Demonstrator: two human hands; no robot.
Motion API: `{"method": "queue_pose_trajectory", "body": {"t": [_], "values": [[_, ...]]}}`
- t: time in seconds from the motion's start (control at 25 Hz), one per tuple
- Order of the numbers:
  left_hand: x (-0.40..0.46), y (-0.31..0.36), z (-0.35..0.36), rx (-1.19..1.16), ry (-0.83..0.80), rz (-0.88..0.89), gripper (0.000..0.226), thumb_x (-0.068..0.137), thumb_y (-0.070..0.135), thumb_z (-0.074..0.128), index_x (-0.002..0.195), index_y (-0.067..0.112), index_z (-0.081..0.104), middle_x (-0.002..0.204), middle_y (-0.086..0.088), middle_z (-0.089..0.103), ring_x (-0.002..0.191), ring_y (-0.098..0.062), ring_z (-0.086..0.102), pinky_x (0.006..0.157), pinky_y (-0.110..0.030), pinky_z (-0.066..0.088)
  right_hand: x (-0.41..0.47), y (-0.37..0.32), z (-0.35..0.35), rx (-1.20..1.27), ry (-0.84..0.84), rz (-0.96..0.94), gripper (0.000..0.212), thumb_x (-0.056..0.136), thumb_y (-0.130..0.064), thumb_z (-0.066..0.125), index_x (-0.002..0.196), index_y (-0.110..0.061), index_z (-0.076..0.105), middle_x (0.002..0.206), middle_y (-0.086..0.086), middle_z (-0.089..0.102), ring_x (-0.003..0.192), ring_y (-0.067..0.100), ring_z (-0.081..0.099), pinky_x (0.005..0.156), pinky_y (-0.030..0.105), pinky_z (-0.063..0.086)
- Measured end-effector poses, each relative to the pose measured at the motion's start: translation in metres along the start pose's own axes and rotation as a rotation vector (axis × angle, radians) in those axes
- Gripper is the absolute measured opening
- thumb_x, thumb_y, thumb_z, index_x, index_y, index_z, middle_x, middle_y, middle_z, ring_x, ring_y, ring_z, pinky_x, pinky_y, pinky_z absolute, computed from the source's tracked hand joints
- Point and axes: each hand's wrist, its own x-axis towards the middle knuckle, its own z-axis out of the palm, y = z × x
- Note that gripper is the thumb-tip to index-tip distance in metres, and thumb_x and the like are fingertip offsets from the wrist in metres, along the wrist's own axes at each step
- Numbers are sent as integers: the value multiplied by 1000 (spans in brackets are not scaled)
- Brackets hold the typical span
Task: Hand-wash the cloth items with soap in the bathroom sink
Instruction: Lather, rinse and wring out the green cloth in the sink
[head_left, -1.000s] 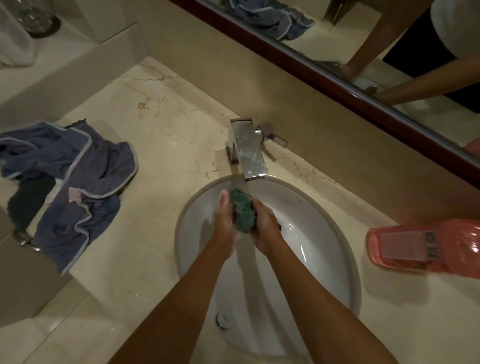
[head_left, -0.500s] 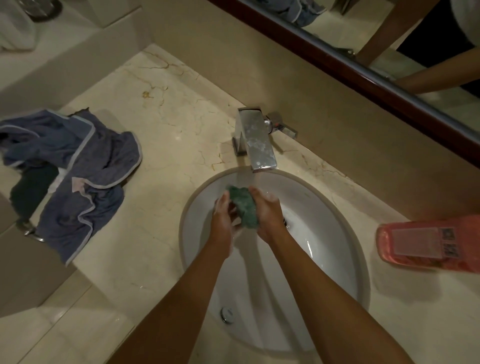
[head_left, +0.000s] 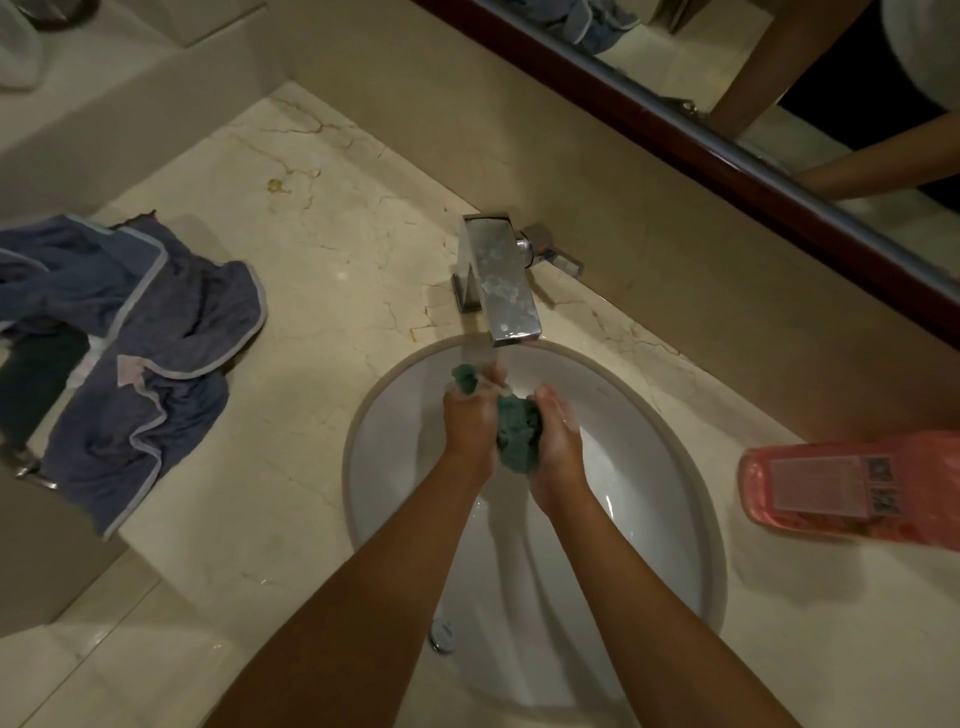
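Note:
A small green cloth is bunched between both hands over the white sink. My left hand grips its left side, with a tuft of the cloth sticking out above the fingers. My right hand grips its right side. Both hands are wet and a little soapy. Water runs from the chrome faucet onto the fingers of my left hand. A pink soap bottle lies on its side on the counter to the right of the sink.
A heap of blue-grey cloth items with pale trim lies on the marble counter at the left, draping over its edge. A mirror with a dark frame runs along the wall behind the faucet. The overflow button sits on the sink's near rim.
My hands have shifted against each other on the green cloth under the running water, and a tuft now sticks out above my left hand. The camera has tilted slightly.

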Motion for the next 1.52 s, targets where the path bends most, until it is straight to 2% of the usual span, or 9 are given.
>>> {"method": "queue_pose_trajectory", "body": {"t": [0.2, 0.32, 0.48, 0.64, 0.88, 1.04, 1.2, 1.36, 1.52], "values": [[3, 0, 5, 180, 31, 152, 26, 105, 12, 51, 81, 10, 61, 72, -6, 62, 66, -18, 61, 58, -20, 51, -9, 6, -7, 23, -219, 165, 39, 105, -34, 49, 126, -5, 64, 104, 15, 72, 87, 23, 68, 76, 35, 56], [1, 1, 0, 156, -12, 173, 38, 104, 37, 54, 77, 12, 65, 71, -5, 65, 69, -16, 64, 75, -30, 56, -1, 2, -7, 18, -212, 4, 31, 103, -16, 54, 126, 2, 63, 91, 10, 73, 77, 19, 68, 65, 26, 55], [-1, -7, -11, 83, -25, 165, 28, 103, 43, 50, 103, 22, 68, 103, -13, 73, 100, -30, 70, 97, -52, 54, 8, -7, 9, 56, -195, -129, 21, 105, -14, 49, 106, -4, 67, 89, 11, 75, 78, 20, 72, 72, 33, 58], [-3, -10, -19, 89, -13, 176, 27, 108, 38, 42, 104, 26, 65, 108, -8, 72, 104, -28, 70, 96, -51, 56, 9, -3, 33, 18, -110, -153, 21, 102, -21, 57, 89, -11, 70, 84, 9, 75, 79, 27, 72, 73, 42, 56], [6, -9, -28, -27, -3, 160, 25, 102, 27, 60, 118, 9, 65, 113, -19, 72, 106, -34, 71, 92, -47, 57, 13, 6, 47, 68, -19, -167, 21, 95, -22, 62, 76, -17, 70, 89, 20, 71, 92, 41, 70, 83, 55, 57], [5, -13, -30, -144, -23, 122, 29, 97, 11, 64, 124, 20, 60, 126, -13, 68, 113, -26, 70, 95, -42, 57, 20, 6, 45, -32, 43, -188, 30, 99, -29, 61, 73, -16, 62, 69, 5, 63, 73, 25, 66, 73, 42, 56], [5, -17, -37, -81, -2, 130, 29, 101, 19, 60, 129, 13, 62, 119, -10, 71, 112, -25, 70, 97, -40, 56, 23, -2, 49, -217, 42, -192, 38, 106, -33, 45, 73, -18, 54, 69, 0, 55, 64, 12, 57, 51, 19, 49], [8, -22, -40, 44, -10, 107, 37, 106, 37, 47, 126, 10, 64, 115, -11, 72, 110, -23, 68, 103, -43, 53, 25, 3, 49, -325, -84, -243, 25, 106, -27, 46, 89, -18, 62, 87, 3, 67, 89, 21, 67, 77, 31, 58], [8, -18, -30, 93, 65, 99, 45, 108, 43, 36, 106, 8, 65, 90, -5, 70, 88, -14, 70, 74, -19, 56, 21, 10, 42, -437, -117, -367, 18, 104, -24, 54, 90, -21, 65, 87, -2, 70, 81, 9, 70, 75, 27, 59]]}}
